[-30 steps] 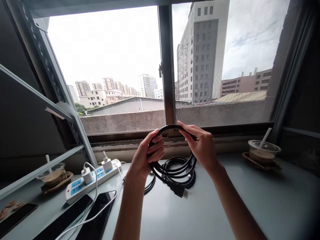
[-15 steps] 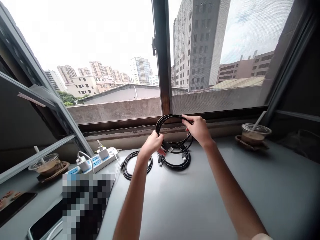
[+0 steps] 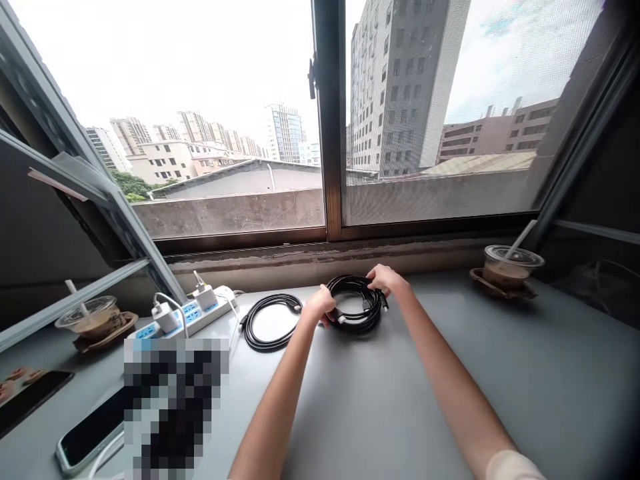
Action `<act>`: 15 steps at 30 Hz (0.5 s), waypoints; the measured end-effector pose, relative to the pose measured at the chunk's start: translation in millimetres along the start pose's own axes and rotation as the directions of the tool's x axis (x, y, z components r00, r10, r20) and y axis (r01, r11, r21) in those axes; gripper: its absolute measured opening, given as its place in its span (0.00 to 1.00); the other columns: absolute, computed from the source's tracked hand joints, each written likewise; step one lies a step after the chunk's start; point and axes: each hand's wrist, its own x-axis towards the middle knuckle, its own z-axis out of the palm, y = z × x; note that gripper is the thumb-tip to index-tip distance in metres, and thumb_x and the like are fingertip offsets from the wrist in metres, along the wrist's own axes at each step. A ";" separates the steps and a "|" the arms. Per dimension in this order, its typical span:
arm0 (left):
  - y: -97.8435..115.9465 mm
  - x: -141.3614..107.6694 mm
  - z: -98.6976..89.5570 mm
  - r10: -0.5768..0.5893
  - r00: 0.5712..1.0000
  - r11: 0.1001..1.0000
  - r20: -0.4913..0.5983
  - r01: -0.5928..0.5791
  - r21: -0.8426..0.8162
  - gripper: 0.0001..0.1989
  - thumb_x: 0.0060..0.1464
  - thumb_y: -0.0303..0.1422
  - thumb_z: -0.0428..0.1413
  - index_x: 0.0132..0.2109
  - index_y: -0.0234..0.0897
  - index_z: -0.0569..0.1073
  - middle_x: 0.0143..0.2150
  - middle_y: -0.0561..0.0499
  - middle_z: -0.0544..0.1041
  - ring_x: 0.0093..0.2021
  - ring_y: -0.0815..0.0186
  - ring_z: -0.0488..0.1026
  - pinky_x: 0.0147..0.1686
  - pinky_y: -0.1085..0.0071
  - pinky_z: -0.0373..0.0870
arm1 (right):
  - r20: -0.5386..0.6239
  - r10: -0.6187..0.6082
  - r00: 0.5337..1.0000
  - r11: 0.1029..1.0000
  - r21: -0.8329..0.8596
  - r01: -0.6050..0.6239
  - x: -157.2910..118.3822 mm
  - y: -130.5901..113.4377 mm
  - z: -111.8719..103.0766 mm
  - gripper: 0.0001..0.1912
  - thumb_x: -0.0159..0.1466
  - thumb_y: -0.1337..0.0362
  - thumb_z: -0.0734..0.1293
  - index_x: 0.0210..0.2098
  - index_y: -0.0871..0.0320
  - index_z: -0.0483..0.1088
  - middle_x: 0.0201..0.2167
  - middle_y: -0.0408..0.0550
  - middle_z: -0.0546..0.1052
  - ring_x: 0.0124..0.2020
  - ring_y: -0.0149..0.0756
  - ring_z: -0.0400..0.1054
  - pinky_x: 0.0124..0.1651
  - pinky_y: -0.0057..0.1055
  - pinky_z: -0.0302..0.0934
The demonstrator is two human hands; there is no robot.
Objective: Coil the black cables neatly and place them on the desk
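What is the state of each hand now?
Left hand: closed on the left edge of the stacked black cable coils.
Right hand: closed on the same coils' right edge.

Pale cream right sleeve (image 3: 514,466)

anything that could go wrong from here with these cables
The plugs lying among the stacked coils could snag as the left hand and right hand move. The left arm, close to the single coil, might drag it. The left cup, if tipped, might wet the nearby power strip.
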 end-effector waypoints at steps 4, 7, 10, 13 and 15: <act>-0.9 3.3 2.8 0.001 1.000 0.996 -0.025 0.001 0.089 0.27 0.52 0.23 0.48 0.59 0.25 0.52 0.27 0.45 0.78 0.19 0.65 0.72 0.28 0.70 0.71 | 0.041 0.022 0.999 0.998 -0.053 -0.020 -0.4 -1.0 2.8 0.13 0.62 0.66 0.65 0.47 0.62 0.67 0.43 0.49 0.72 0.39 0.33 0.70 0.38 0.34 0.69; 0.3 -0.6 -4.1 0.009 0.999 0.993 -0.045 -0.004 0.116 0.26 0.51 0.23 0.48 0.58 0.25 0.54 0.27 0.46 0.78 0.19 0.66 0.73 0.30 0.71 0.70 | 0.027 0.018 0.999 0.995 -0.096 -0.016 -4.9 -6.6 -3.7 0.14 0.62 0.65 0.64 0.47 0.61 0.67 0.43 0.49 0.72 0.40 0.34 0.69 0.39 0.35 0.68; 0.2 -3.4 -9.3 0.011 0.998 0.991 -0.060 -0.003 0.131 0.30 0.50 0.24 0.49 0.60 0.26 0.51 0.27 0.47 0.78 0.19 0.66 0.74 0.34 0.70 0.70 | -0.005 -0.006 1.000 0.990 -0.141 0.005 -8.7 -12.9 -7.6 0.14 0.63 0.64 0.64 0.47 0.61 0.67 0.44 0.49 0.72 0.41 0.34 0.69 0.42 0.36 0.67; -2.6 -0.9 -7.3 -0.013 0.997 0.987 -0.078 0.026 0.159 0.32 0.49 0.25 0.50 0.61 0.25 0.50 0.27 0.46 0.79 0.22 0.63 0.76 0.40 0.66 0.69 | -0.010 -0.004 1.000 0.984 -0.178 0.003 -8.5 -15.2 -2.2 0.13 0.63 0.63 0.64 0.46 0.60 0.68 0.44 0.49 0.72 0.41 0.34 0.69 0.43 0.36 0.66; -5.6 3.5 -3.5 -0.022 0.993 0.984 -0.120 0.042 0.172 0.32 0.50 0.27 0.51 0.61 0.24 0.51 0.29 0.42 0.79 0.25 0.59 0.77 0.44 0.61 0.67 | -0.005 0.016 1.000 0.980 -0.198 -0.016 -6.4 -14.2 3.8 0.12 0.63 0.63 0.63 0.45 0.60 0.68 0.44 0.49 0.72 0.41 0.34 0.69 0.43 0.36 0.66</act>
